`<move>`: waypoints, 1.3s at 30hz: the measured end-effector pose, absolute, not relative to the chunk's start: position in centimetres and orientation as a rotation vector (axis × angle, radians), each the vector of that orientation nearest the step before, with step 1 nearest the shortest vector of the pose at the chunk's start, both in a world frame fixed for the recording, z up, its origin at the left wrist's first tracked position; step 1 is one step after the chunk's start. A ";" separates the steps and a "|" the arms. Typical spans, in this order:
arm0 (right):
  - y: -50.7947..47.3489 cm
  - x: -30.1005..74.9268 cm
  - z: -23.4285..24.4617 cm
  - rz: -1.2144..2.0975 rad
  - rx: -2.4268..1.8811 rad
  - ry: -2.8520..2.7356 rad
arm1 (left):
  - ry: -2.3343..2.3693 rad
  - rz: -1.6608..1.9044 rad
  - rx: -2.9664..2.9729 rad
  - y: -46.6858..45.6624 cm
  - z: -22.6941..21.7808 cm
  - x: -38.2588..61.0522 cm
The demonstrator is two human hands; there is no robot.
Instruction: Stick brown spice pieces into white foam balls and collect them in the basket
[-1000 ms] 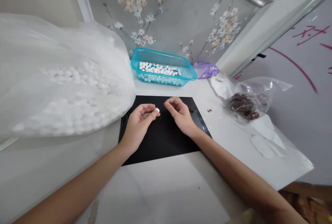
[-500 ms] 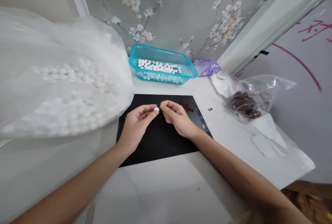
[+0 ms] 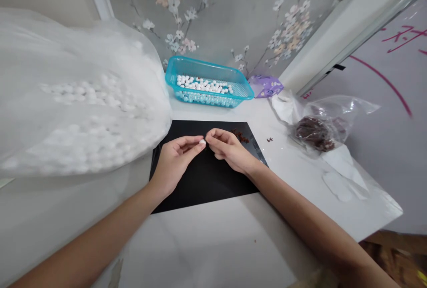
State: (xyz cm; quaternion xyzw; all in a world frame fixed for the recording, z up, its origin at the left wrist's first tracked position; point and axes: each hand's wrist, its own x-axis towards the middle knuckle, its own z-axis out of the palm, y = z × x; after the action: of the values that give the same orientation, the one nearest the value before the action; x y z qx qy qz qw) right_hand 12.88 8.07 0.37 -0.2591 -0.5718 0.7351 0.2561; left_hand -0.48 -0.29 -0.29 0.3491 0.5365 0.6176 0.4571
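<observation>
Over a black mat (image 3: 207, 181), my left hand (image 3: 175, 159) pinches a small white ball (image 3: 202, 142) between thumb and fingertips. My right hand (image 3: 230, 150) is closed in a pinch right beside the ball, its fingertips close to or touching it. Whatever sits between the right fingertips is too small and hidden to name; a dark speck shows there. A little pile of reddish-brown pieces (image 3: 240, 136) lies on the mat just behind my right hand.
A large translucent bag (image 3: 83, 101) of white balls fills the left. Behind the mat stands a blue basket (image 3: 213, 100) holding more white balls, with a purple packet (image 3: 266, 86) beside it. To the right are a clear bag (image 3: 315, 132) of brown pieces and one loose brown piece (image 3: 270, 139).
My hands have come slightly closer together, so the gap between the white ball and my right fingertips has nearly closed. Less of the ball shows now.
</observation>
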 end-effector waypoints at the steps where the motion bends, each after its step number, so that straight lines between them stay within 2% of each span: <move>1: 8.1 13.0 0.5 2.013 -0.712 -1.548 | 1.325 1.522 0.862 -0.3 -0.3 -0.5; 8: 8.4 13.3 0.7 2.167 -0.766 -1.488 | 1.331 1.492 0.904 -0.4 -0.2 -0.4; 14: 8.5 13.2 0.6 2.156 -0.811 -1.410 | 1.289 1.482 0.929 -0.4 0.1 -0.3; 33: 8.0 12.7 -0.3 1.877 -0.722 -1.447 | 1.299 1.501 0.852 -0.1 -0.1 -0.5; 35: 8.4 13.1 -0.1 1.821 -0.758 -1.573 | 1.300 1.513 0.828 0.0 -0.3 -0.6; 39: 9.3 14.3 0.6 1.733 -0.689 -2.164 | 1.314 1.530 0.787 0.1 -0.5 -0.6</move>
State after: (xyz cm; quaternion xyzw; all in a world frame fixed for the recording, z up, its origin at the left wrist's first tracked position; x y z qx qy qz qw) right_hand 14.29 9.27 0.56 -0.2387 -0.7498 0.6006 0.1420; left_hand -0.61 0.11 -0.46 0.3209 0.5360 0.6242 0.4692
